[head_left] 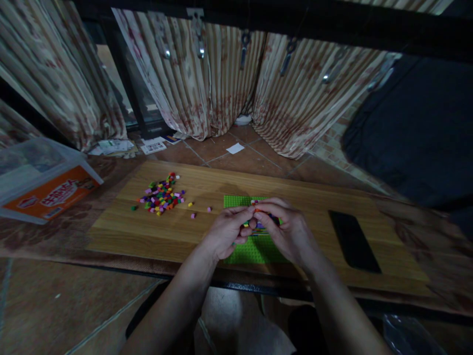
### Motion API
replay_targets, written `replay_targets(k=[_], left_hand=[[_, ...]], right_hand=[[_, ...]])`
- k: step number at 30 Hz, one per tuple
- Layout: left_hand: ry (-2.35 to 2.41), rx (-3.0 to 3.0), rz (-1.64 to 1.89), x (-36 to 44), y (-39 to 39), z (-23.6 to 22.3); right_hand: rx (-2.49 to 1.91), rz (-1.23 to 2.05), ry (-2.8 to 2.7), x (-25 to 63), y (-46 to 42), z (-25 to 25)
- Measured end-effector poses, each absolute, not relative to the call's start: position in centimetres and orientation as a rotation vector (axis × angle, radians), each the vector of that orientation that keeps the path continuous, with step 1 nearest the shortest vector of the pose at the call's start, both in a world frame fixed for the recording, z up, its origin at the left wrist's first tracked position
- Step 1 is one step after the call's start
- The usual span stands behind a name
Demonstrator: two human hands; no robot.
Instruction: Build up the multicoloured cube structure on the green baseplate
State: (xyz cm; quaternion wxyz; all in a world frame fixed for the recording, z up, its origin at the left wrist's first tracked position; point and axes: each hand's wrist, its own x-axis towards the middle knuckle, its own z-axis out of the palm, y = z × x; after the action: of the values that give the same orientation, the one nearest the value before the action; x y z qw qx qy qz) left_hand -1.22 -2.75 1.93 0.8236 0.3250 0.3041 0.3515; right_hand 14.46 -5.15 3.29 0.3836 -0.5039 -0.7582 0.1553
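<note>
On the wooden board (121,229), bricks (165,198) and phone (354,241) flank the green baseplate (251,252).

On the orange label (55,192) of the clear plastic tub (40,167) to my left, I see a line of large white Chinese characters; the last two look like 达人, but I can't make out the rest, nor the small badge beside them. A white sheet (153,146) on the floor bears what looks like a QR code, too small for me to read.
</note>
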Motion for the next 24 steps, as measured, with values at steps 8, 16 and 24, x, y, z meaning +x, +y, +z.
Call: replay_targets(k=[8,16,24], left_hand=[[0.632,0.656,0.765,-1.3,-2.6,2.0],[0.655,0.626,0.789,-1.1,-2.8,1.9],[0.752,0.575,0.842,-1.5,-2.3,2.0]], right_hand=[[-1.305,0.39,-1.836,14.4,-5.3,3.3],[-1.257,0.309,-1.842,14.4,-5.3,3.2],[-1.416,0.348,-1.844,17.8,-4.7,3.8]])
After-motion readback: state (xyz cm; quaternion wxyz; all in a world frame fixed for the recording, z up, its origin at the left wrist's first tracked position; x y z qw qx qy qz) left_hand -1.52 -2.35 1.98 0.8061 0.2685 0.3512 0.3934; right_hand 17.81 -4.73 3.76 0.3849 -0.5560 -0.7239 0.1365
